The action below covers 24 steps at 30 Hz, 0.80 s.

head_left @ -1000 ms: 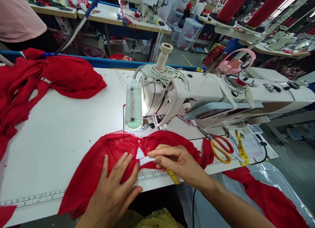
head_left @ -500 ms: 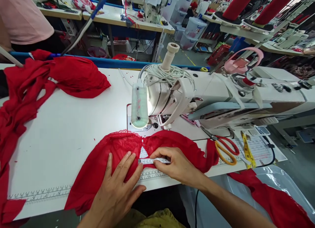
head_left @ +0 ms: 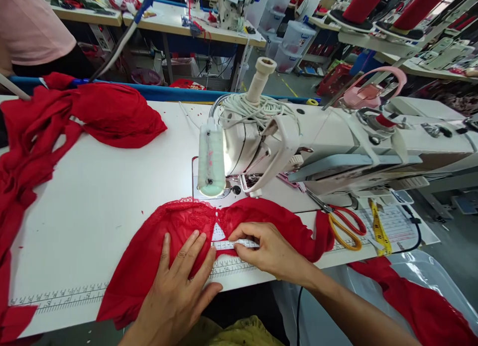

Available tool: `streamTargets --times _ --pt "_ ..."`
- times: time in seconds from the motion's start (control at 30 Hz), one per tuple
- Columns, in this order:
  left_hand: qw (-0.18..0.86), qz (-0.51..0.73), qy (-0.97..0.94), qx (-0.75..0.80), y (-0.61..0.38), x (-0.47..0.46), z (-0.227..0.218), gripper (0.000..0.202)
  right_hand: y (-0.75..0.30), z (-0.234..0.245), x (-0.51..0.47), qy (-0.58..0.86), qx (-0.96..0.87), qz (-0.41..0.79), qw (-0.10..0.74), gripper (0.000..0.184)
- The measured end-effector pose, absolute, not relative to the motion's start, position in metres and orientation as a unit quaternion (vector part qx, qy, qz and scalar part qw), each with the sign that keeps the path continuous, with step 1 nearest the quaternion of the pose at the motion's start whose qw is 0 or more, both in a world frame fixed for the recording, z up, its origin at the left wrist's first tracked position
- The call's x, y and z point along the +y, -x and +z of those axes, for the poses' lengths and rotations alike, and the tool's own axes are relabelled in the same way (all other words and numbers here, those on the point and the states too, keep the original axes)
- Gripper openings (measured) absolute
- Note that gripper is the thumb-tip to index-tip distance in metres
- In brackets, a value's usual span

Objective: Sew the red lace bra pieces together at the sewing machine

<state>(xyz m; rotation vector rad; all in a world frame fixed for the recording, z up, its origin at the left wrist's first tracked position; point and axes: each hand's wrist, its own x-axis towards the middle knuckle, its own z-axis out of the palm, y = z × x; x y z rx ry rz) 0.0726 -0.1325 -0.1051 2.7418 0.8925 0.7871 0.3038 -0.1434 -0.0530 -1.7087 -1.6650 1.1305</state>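
A red lace bra (head_left: 149, 246) lies spread on the white sewing table (head_left: 100, 206), just in front of the machine's needle area. My left hand (head_left: 182, 276) rests flat on its left cup with fingers spread. Between thumb and fingers, my right hand (head_left: 269, 251) pinches a white measuring tape (head_left: 224, 245). The tape lies across the middle of the bra, below a small triangular gap, and its metal end is near my left fingertips. Part of the right cup is under my right hand. A printed ruler scale (head_left: 227, 269) runs along the table's front edge.
The sewing machine (head_left: 321, 132) with its lit lamp (head_left: 211, 159) stands behind the bra. Scissors (head_left: 341, 226) and a yellow tape measure (head_left: 379, 226) lie at the right. Red fabric (head_left: 115, 114) is heaped at the left; a clear bin (head_left: 429, 271) sits below right. A person in pink (head_left: 37, 27) stands beyond.
Both hands, the bra and the tape hold almost the same position. The camera view has shifted slightly.
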Motion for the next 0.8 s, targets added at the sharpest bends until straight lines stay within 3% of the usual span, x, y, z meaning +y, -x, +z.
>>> streamTargets --times 0.8 --pt "0.053 0.264 -0.921 0.283 -0.0766 -0.1271 -0.0968 0.034 -0.3105 -0.0553 -0.1473 0.694 -0.582 0.364 0.217 0.01"
